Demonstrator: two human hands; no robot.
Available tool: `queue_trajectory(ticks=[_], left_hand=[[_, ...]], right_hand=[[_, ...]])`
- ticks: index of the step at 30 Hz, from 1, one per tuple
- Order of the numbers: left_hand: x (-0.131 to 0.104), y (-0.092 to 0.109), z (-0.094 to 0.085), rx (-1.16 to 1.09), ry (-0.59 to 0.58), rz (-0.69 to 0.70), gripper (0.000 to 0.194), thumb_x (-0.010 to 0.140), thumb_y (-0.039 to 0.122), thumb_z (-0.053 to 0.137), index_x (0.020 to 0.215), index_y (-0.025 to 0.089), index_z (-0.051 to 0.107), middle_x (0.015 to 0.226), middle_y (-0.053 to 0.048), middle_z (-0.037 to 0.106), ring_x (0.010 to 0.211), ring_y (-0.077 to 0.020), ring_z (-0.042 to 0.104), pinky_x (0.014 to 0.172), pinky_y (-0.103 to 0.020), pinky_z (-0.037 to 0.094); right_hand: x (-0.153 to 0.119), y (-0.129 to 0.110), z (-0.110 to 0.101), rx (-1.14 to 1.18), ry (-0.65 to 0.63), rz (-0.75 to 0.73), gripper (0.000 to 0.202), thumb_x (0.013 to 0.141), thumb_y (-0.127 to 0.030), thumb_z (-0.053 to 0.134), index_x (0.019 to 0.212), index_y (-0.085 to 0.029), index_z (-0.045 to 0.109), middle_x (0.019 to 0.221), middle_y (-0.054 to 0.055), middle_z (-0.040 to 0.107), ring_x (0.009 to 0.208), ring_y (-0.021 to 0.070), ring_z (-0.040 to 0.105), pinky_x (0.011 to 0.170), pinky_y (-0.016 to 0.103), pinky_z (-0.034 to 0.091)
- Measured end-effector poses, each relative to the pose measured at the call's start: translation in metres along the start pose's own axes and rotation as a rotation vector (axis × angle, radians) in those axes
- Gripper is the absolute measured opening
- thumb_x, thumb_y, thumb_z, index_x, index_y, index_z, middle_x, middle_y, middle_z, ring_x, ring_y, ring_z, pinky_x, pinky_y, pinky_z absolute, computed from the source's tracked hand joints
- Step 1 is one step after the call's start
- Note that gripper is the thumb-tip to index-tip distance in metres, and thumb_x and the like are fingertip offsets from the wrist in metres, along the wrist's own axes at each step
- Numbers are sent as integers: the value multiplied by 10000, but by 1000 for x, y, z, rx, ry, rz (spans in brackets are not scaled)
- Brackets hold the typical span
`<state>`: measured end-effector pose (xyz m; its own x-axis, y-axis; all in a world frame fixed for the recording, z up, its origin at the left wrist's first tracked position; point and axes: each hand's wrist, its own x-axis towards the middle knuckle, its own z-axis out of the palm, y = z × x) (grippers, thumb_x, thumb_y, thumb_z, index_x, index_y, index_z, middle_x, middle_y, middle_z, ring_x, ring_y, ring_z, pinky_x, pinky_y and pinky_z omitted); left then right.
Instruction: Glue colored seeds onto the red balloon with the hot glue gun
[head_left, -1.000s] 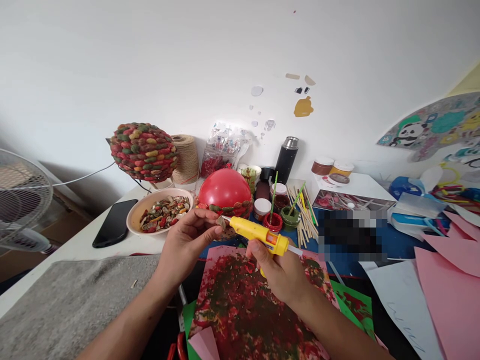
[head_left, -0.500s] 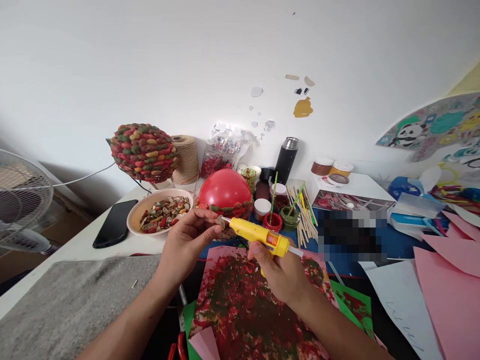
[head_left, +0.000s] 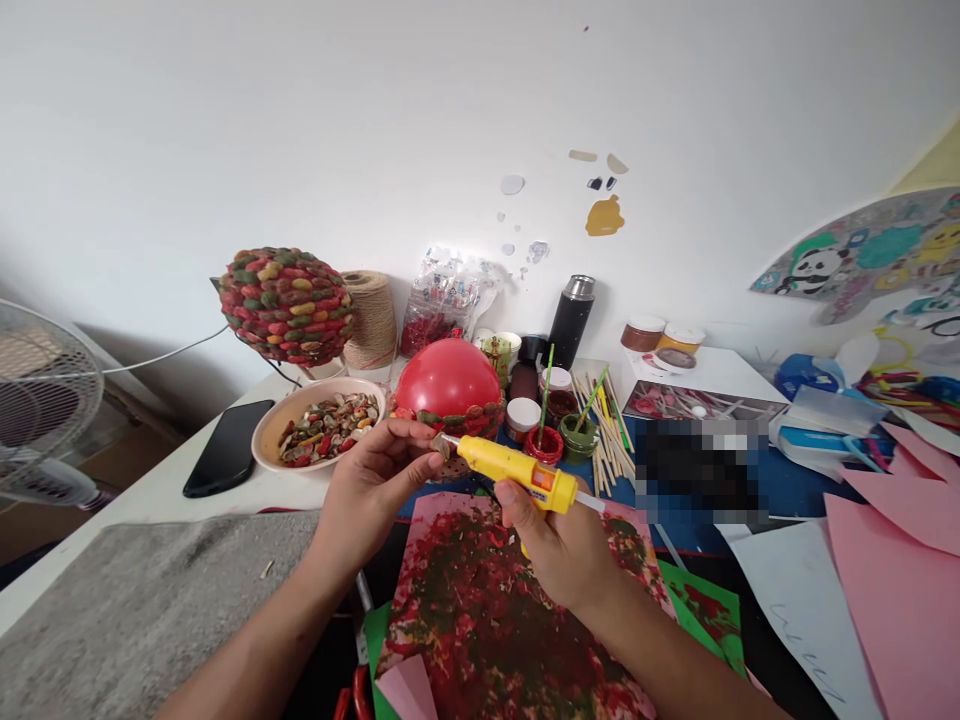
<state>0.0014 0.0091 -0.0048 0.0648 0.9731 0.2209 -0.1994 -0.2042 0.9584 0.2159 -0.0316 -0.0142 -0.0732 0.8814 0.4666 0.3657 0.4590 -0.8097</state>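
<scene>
Yellow glue gun (head_left: 499, 462), nozzle right up at a small shell piece (head_left: 441, 445), between two busy hands!
Out beyond the left hand (head_left: 367, 490), on its outer side, sits a bowl (head_left: 267, 436) of mixed pieces; the hand itself has thumb and fingers closed in a narrow pinch on that shell piece, a red balloon (head_left: 448, 375) with its colourful crust just behind the fingertips, and over to the right the right hand (head_left: 562, 550) has its fingers wrapped around the gun, paint jars (head_left: 544, 445) beyond it; this looks like the gluing step, whether any glue shows is too small to tell, and the next move calls for a steady pinch, fingertips off the nozzle.
</scene>
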Motion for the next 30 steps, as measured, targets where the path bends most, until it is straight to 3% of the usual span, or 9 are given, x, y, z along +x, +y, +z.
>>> queue_trajectory(ticks=[30], left_hand=[[-2,3,0,24,-7,-10,368,786,396,998,973,190,757,838,-26,820,770,-188,801,743,-285,676]], right_hand=[[0,0,0,-67,-9,-7,465,1124,-525,546,806,-236,724,571,-15,599,501,179,601,497,265,473]])
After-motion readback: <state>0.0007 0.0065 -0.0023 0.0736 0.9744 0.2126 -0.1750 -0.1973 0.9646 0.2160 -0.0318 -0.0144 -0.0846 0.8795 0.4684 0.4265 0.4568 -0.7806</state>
